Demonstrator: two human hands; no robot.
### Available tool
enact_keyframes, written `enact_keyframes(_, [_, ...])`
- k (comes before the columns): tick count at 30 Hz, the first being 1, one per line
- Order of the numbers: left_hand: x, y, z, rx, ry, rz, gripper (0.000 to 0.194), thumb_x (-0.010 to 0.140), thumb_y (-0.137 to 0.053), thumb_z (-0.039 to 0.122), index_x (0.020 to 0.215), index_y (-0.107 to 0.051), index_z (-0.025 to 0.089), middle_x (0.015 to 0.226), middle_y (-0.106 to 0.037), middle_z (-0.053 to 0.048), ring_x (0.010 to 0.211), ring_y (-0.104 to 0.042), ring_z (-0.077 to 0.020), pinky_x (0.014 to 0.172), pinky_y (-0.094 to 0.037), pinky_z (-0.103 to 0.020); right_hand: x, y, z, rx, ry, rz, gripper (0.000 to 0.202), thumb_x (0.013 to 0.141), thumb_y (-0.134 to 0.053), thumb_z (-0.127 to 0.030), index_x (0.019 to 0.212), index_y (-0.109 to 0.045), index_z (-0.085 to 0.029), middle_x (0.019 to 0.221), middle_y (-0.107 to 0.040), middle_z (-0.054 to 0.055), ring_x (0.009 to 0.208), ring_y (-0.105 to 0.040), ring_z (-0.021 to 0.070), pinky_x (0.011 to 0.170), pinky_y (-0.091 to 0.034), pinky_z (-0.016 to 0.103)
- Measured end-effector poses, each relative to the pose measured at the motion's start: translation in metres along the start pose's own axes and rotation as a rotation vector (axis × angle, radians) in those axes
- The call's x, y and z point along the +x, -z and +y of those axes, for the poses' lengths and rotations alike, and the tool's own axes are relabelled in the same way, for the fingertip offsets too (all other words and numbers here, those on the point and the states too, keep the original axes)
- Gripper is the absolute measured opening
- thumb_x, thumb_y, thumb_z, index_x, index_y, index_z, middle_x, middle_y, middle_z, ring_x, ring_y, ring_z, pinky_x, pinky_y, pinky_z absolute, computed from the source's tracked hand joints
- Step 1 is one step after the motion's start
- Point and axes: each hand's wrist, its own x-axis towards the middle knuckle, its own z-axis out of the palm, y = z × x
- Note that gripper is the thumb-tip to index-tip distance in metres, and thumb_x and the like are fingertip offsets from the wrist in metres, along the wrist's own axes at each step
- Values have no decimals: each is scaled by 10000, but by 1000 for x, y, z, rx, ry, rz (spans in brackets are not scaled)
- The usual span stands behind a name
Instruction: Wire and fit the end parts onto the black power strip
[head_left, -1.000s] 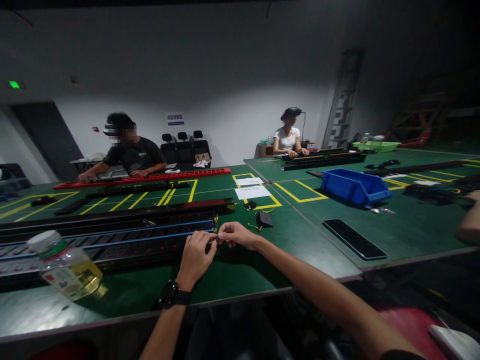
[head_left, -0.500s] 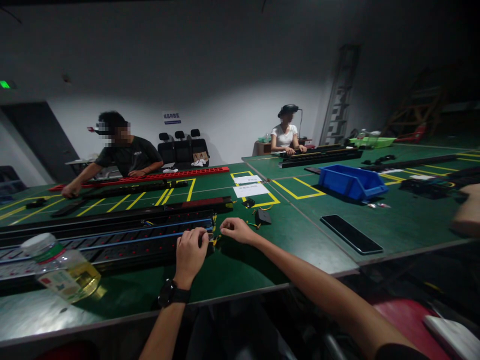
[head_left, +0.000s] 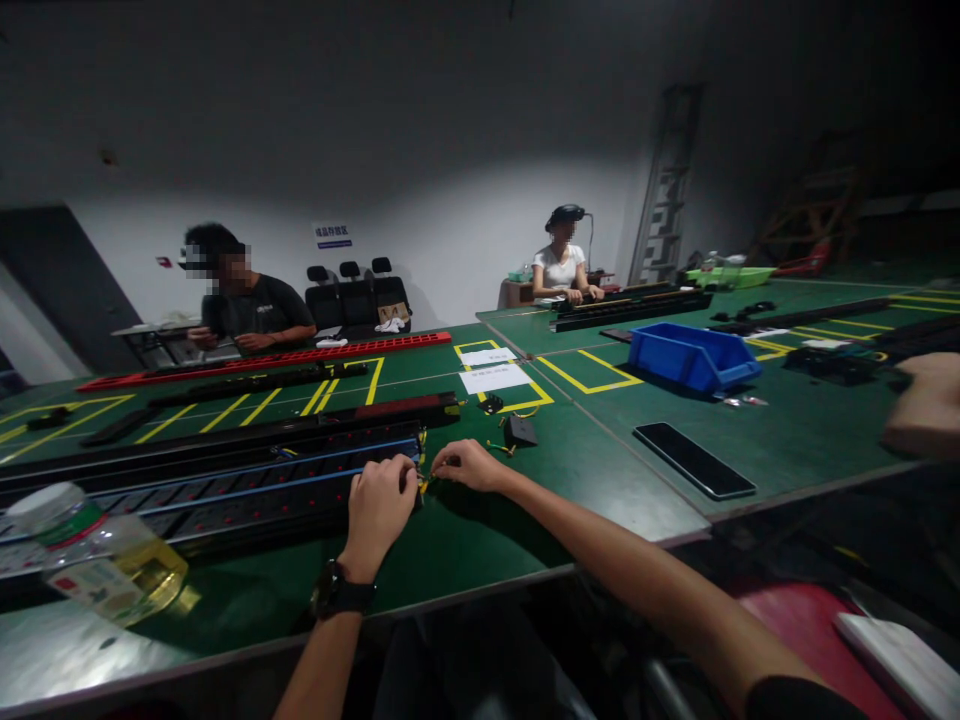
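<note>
Left hand: bare left hand [head_left: 381,503] on the end of the long black slotted strip with blue edging [head_left: 300,495]
Right hand: bare right hand [head_left: 471,466] at the thin yellow wires [head_left: 426,485], grip perhaps pinched, too dim to tell

1. A white sign [head_left: 332,236] on the wall above the seats [head_left: 355,300] reads "成品存放区"; the line on its blue strip is too small to read.
2. Two white sheets [head_left: 495,378] lie on the green desk [head_left: 600,470], their dark print blurred past reading.
3. The label [head_left: 94,588] of a tilted bottle [head_left: 154,565] bears print, illegible here.
4. Pale lettering marks a seated person's dark shirt [head_left: 259,308], unreadable.
</note>
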Motion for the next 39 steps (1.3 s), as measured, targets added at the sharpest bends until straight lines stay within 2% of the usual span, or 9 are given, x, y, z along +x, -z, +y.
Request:
enact_keyframes(5, [9, 2, 4, -3, -8, -54, 226, 987, -513, 259, 1004, -739, 255, 984, -792, -61, 947, -678, -265, 801, -449, -351, 0, -3, 2, 30, -37, 3, 145, 865, -720, -156, 937, -839, -196, 909, -805, 48, 798, -712, 183, 718, -502, 246])
enact_keyframes(11, [20, 7, 1, -78, 56, -170, 235, 964, -541, 284, 1009, -771, 295, 990, -809, -40, 932, -729, -247, 711, -439, -301, 1, -5, 4, 31, -28, 12, 162, 866, -701, -128, 941, -836, -178, 888, -799, 54, 782, -711, 179, 689, -493, 234])
enact_keyframes(14, [21, 8, 0, -94, 79, -189, 226, 961, -545, 304, 1006, -767, 304, 964, -808, -33, 919, -738, -245, 686, -427, -290, 1, -4, 4, 29, -26, 9, 164, 872, -699, -134, 953, -835, -178, 882, -798, 54, 776, -711, 179, 681, -491, 235])
enact_keyframes(21, [18, 6, 0, -71, 74, -171, 254, 987, -523, 331, 1031, -772, 308, 969, -795, -47, 932, -721, -239, 714, -442, -289, 1, -3, 4, 10, -13, -1, 167, 873, -703, -132, 959, -834, -190, 909, -802, 47, 811, -717, 178, 723, -488, 238])
enact_keyframes(26, [13, 4, 2, 1, -53, -136, 321, 1040, -470, 386, 1076, -761, 255, 1000, -784, -69, 970, -688, -262, 803, -461, -339, 0, -4, 7, 22, 1, 5, 159, 874, -691, -124, 942, -827, -168, 859, -792, 39, 766, -700, 162, 689, -471, 222])
enact_keyframes(31, [3, -4, 5, 71, -158, -45, 302, 1024, -515, 408, 1069, -746, 218, 1023, -772, -93, 1009, -645, -303, 848, -450, -407, 0, -3, 9, 33, 21, -5, 168, 873, -682, -109, 948, -822, -164, 859, -792, 34, 762, -695, 155, 688, -467, 217])
enact_keyframes(35, [-2, -10, 6, 137, -220, -11, 264, 994, -560, 361, 1082, -739, 188, 1039, -762, -118, 1032, -622, -331, 853, -429, -450, 0, -1, 7, 33, 16, -17, 142, 877, -704, -129, 950, -820, -166, 873, -794, 38, 779, -692, 161, 702, -467, 223])
enact_keyframes(39, [-3, -11, 5, 72, -216, -3, 216, 981, -576, 307, 1088, -732, 204, 1033, -766, -94, 1022, -628, -308, 846, -422, -438, -2, -1, 3, 14, 1, -8, 132, 894, -704, -160, 952, -822, -172, 841, -784, 31, 744, -669, 155, 687, -456, 224])
